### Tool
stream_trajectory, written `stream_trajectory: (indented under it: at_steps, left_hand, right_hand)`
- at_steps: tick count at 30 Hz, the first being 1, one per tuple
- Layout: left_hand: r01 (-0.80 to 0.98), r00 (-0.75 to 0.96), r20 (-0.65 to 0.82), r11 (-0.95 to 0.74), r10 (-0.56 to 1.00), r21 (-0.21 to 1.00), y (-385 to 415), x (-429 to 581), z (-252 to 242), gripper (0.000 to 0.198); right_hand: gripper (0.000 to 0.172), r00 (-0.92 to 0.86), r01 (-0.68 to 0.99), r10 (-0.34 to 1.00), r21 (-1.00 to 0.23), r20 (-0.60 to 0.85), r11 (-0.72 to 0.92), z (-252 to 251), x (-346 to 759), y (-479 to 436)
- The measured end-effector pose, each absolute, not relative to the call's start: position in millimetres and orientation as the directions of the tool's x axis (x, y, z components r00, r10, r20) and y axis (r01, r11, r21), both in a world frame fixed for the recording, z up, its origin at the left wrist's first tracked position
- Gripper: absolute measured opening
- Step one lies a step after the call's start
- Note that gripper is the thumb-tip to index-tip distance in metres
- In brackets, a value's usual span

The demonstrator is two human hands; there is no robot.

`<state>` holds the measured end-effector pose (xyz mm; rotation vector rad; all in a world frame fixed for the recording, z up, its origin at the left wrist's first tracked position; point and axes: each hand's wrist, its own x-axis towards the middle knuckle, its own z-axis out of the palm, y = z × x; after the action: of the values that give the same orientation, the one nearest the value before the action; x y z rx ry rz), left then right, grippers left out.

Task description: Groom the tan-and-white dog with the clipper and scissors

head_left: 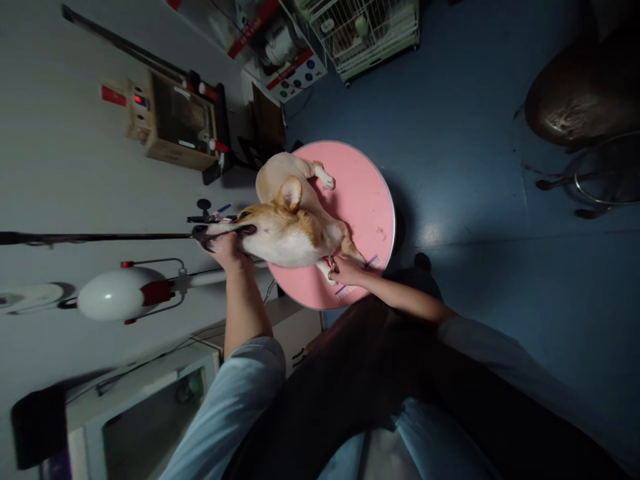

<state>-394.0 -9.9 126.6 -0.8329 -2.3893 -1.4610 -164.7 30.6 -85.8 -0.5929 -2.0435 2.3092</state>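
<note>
A tan and white dog (300,223), a corgi by its looks, is on a round pink table (367,193) with its head turned toward the left. My left hand (229,252) is closed around the underside of its muzzle, and its mouth is partly open. My right hand (346,272) is at the dog's chest and front leg, closed on what look like metal scissors (332,265); their rings show, while the blades are hard to make out. Beneath that hand lies a purple comb (345,291), its middle covered by my fingers.
A small tuft of fur (381,233) lies near the table's edge. To the left are a dark pole (100,237), a white lamp-like device (117,293) and a wall-mounted box (180,120). A wire cage (367,33) stands behind; a brown stool (570,100) is at right.
</note>
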Motion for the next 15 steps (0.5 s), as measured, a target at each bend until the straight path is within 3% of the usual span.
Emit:
stream_trajectory:
  at_steps: [4,12,15]
  left_hand:
    - [0.543,-0.837,0.437,0.391,0.33,0.743,-5.9,-392.7,126.0,0.029]
    - [0.519,-0.847,0.434,0.295,0.307,0.802,-0.7,-396.8,124.2,0.033]
    - [0.526,-0.841,0.443,0.278,0.312,0.804,-0.9,-399.0,122.6,0.03]
  right_hand:
    - [0.023,-0.901,0.271,0.302,-0.948,-0.31,-0.166,-82.4,-162.8,18.8]
    - [0.031,-0.903,0.268,0.301,-0.95,-0.306,-0.161,-87.1,-172.6,-0.1]
    - [0.027,-0.905,0.243,0.319,-0.958,-0.282,-0.154,-88.0,-174.4,-7.2]
